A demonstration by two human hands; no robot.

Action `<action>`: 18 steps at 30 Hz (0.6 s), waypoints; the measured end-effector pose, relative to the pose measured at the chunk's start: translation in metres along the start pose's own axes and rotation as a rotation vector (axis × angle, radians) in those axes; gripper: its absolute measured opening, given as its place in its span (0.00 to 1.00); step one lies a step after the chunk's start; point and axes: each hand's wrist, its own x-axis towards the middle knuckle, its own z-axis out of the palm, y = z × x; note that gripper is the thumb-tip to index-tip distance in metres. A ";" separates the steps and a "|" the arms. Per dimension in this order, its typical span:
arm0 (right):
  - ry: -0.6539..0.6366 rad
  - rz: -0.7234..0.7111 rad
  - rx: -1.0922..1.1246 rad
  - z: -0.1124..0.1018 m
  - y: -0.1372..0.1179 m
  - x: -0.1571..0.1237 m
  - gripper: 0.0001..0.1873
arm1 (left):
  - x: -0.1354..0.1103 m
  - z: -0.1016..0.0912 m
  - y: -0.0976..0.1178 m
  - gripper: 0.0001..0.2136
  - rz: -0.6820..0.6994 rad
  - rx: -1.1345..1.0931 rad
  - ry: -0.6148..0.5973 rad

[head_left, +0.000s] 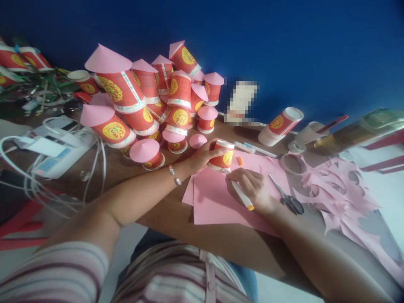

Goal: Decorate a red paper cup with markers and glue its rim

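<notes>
My left hand [203, 158] is wrapped round a red paper cup [223, 156] with a yellow emblem and a white rim. Between the fingers of my right hand [248, 187] is a white marker [241, 195] with an orange end, its tip at the cup's lower edge. Whether the tip touches the cup I cannot tell. An orange cap [240, 161] lies just beyond, on pink paper sheets [217, 206]. Black-handled scissors [292, 203] rest to the right of my right hand.
Red cups with pink cone tops [145, 153] stand piled at the back left. White cables and a power strip [57, 155] lie left. Pink paper scraps [344, 198], a tape roll [293, 163] and stacked cups [280, 126] are on the right. A blue wall [284, 54] rises behind.
</notes>
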 end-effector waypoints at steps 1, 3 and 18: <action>-0.002 -0.006 0.008 0.000 0.000 0.000 0.08 | 0.000 0.000 0.000 0.20 -0.004 -0.002 0.006; -0.005 -0.036 0.036 -0.002 -0.001 -0.001 0.08 | 0.000 0.000 0.000 0.21 -0.013 -0.012 0.007; -0.044 -0.114 0.047 -0.003 -0.004 -0.001 0.08 | 0.002 -0.002 -0.002 0.21 -0.026 -0.070 0.020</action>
